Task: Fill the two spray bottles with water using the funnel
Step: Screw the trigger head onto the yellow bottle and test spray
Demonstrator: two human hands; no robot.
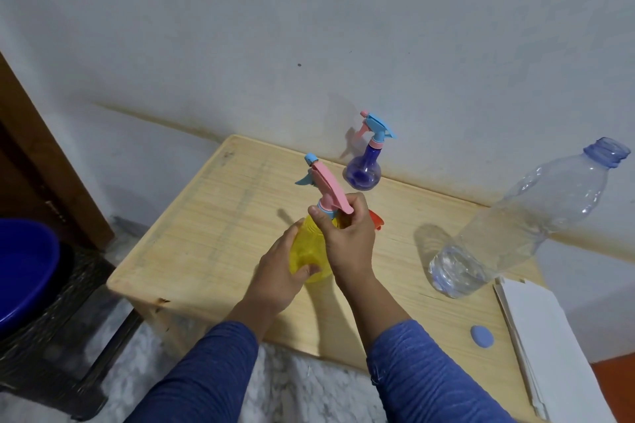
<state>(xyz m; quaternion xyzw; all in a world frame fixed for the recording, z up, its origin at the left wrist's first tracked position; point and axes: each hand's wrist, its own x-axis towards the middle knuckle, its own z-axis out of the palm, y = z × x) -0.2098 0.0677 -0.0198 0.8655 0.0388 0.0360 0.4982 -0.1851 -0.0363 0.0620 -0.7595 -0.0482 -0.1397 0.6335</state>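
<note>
A yellow spray bottle [307, 247] stands near the middle of the wooden table [213, 216]. My left hand [278, 271] grips its body from the left. My right hand [347, 233] is curled round the neck, just under the pink and blue spray head [324, 185]. A purple spray bottle [364, 170] with a blue and pink head stands at the back by the wall. A red funnel [376, 219] lies behind my right hand, mostly hidden. A large clear water bottle [515, 223], uncapped, stands at the right with a little water in the bottom.
A blue bottle cap [481, 336] lies near the table's front right. White sheets [549, 347] sit at the right edge. A blue basin [24, 271] rests on a dark stand to the left, beside the table. The wall runs close behind.
</note>
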